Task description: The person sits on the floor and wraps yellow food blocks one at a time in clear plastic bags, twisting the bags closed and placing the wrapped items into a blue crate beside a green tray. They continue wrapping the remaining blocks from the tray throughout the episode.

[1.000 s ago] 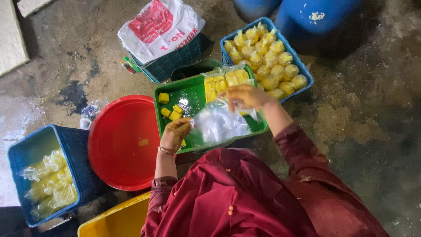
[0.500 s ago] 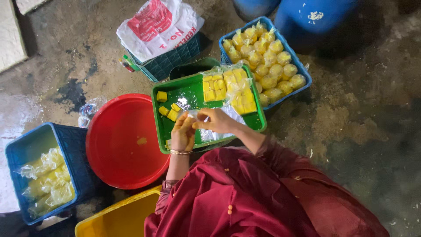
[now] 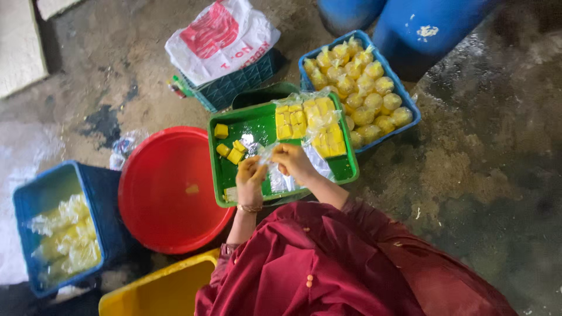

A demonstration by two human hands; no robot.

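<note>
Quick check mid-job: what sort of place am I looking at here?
Probably an informal food-packing spot on a bare concrete floor: a green tray of yellow cubes, a blue crate of bagged portions, and both hands on a clear bag.

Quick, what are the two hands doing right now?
Left hand: closed on a clear bag over the green tray.
Right hand: pinching the same bag's top.
</note>
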